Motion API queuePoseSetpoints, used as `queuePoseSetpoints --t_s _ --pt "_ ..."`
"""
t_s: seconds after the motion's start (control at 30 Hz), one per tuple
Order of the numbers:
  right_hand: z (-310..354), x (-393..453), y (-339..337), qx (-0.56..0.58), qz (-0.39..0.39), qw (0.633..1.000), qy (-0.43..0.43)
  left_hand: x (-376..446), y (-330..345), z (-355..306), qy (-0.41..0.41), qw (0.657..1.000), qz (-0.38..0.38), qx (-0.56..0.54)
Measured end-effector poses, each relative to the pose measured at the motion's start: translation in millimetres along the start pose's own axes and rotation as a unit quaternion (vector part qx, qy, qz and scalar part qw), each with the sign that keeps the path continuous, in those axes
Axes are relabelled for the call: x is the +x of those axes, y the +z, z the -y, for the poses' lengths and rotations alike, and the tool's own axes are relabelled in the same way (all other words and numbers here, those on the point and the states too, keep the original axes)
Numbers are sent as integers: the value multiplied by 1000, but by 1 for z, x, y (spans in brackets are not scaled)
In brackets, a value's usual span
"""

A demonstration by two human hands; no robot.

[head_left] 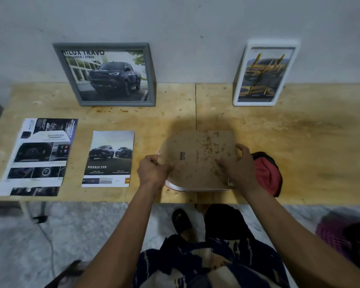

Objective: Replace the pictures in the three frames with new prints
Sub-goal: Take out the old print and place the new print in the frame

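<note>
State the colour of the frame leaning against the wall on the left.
The left frame is grey, seen in the head view.

Dim, flat light is falling from above; a soft shadow is pooling on the worktop (299, 132) beyond the hands (154, 169). Everything is looking slightly soft, and the worktop's edges are bowing from wide-angle distortion.

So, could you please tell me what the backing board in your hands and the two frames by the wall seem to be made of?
Backing board: likely pressed fibreboard, matte brown and speckled.
Grey frame: possibly painted wood or plastic, with a moulded profile and dull finish.
White frame: probably plastic, smooth with rounded corners.
</note>
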State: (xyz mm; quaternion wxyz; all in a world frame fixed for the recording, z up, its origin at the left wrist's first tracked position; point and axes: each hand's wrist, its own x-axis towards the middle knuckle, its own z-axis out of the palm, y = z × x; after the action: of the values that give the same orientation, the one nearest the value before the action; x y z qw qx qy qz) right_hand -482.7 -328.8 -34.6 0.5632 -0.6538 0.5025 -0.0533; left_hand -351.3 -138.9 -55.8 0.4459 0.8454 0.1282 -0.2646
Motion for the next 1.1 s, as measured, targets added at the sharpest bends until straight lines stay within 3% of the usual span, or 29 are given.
queuePoseSetpoints --t_s 0.27,0.47,0.6,0.8,1.1 --pt "-26 2 -6 -34 -32 999 -14 1 9 22 10 999 14 35" --pt "-33 17 -13 -16 -44 999 -17 23 4 23 86 986 -60 129" --pt "-36 24 -14 -25 -39 999 -13 37 2 20 82 982 -65 155" --pt "-42 29 -5 -47 -46 998 -4 44 8 23 40 990 -46 131" --pt "-41 34 11 -145 -58 988 0 46 15 28 46 990 -68 113"
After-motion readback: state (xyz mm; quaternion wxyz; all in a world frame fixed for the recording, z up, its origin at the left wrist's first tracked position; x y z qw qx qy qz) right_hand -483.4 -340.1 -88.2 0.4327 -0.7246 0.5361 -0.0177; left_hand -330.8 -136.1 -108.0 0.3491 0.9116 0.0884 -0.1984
